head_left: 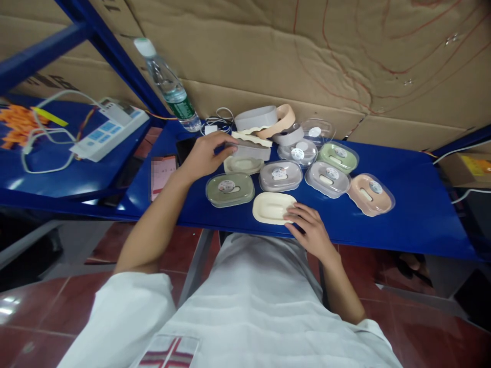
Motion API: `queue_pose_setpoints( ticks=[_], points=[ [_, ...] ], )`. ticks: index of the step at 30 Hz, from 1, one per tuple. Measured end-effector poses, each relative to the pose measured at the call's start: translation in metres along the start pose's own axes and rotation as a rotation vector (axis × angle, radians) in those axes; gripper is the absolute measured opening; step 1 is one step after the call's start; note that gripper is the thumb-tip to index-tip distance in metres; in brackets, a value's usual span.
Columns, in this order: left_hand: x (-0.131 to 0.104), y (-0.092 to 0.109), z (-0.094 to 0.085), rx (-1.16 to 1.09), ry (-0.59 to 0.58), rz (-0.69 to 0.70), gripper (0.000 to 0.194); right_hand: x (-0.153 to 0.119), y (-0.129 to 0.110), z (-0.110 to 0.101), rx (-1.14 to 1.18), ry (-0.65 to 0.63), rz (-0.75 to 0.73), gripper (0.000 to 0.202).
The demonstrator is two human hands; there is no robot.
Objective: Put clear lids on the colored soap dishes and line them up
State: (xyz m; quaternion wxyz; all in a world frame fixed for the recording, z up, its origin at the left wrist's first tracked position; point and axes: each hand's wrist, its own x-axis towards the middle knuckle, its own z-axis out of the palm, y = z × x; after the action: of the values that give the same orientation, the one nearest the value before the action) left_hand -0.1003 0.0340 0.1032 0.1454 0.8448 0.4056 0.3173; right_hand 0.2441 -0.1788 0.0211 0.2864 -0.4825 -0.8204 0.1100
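Observation:
A cream oval soap dish tray (264,208) lies flat near the table's front edge. My right hand (311,227) grips its right end, fingers over the rim and thumb at the near edge. My left hand (209,156) is at the left end of a pile, thumb and fingers apart beside a cream wavy-edged piece (253,138) and a translucent greyish piece (249,151); whether the fingertips touch them I cannot tell. Below these sits another pale tray (243,164). Nearby are a dark green soap dish (230,190) and a grey one (281,176), both with clear lids and labels.
More lidded soap dishes, grey (328,179), light green (338,157) and peach (371,194), stand at right. Behind are loose rings (256,118) and clear lids (318,130). A water bottle (169,87), phone (163,176) and power strip (111,130) are at left. Cardboard (245,56) backs the table.

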Motion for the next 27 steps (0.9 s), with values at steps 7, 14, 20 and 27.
queue_pose_setpoints(
  ticks=[7, 14, 20, 27],
  points=[
    [-0.044, 0.046, 0.0, -0.041, 0.103, 0.117, 0.021, -0.002, -0.002, 0.0, 0.006, 0.033, 0.009, 0.043],
    [-0.113, 0.093, 0.057, -0.191, 0.048, 0.355, 0.022, -0.016, 0.003, 0.003, -0.014, 0.305, -0.038, 0.083],
    [-0.122, 0.09, 0.086, -0.218, -0.058, 0.298, 0.026, -0.009, 0.002, 0.002, -0.042, 0.194, -0.046, 0.057],
    [-0.128, 0.091, 0.088, -0.132, -0.052, 0.298, 0.027, -0.004, -0.002, 0.001, -0.09, 0.143, -0.074, 0.033]
  ],
)
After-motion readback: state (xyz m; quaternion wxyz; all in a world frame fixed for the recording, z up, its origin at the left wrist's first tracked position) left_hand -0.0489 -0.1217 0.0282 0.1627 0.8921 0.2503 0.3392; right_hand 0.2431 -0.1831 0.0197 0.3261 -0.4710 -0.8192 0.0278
